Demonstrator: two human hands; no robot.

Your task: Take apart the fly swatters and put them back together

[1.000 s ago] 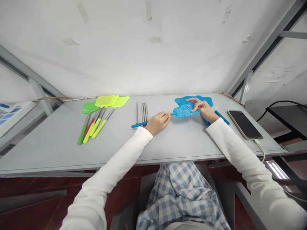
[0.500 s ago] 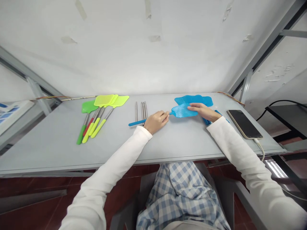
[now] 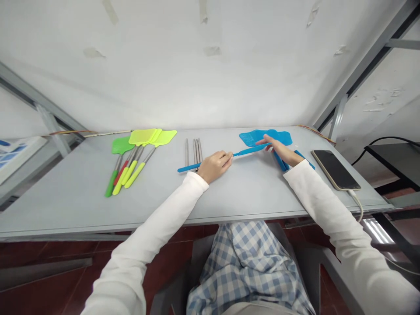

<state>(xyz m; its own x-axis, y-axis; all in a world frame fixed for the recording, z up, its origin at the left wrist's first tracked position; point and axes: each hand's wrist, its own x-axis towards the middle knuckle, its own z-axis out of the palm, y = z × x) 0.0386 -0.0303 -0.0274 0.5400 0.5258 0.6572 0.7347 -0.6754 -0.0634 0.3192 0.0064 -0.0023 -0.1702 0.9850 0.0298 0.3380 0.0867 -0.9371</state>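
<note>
My left hand (image 3: 215,167) is closed around the middle of a blue fly swatter (image 3: 252,150), and its handle end sticks out to the left. The swatter's head is seen edge-on, as a thin strip. At the head's far end, my right hand (image 3: 279,150) pinches it between thumb and fingers. Behind that hand lie several blue swatter heads (image 3: 248,138), overlapping. Blue handles (image 3: 281,162) rest on the table, partly hidden by my right hand and wrist. Several thin metal rods (image 3: 196,148) lie side by side beyond my left hand.
On the left of the grey table (image 3: 157,201) lie several yellow fly swatters (image 3: 143,137) and a green fly swatter (image 3: 121,145); one handle is red. A phone (image 3: 335,169) with a white cable sits at the right. The white wall (image 3: 210,92) rises behind.
The blue swatter's head has turned from flat-faced to edge-on. My right fingers have shifted round its end, while my left hand has stayed almost in place.
</note>
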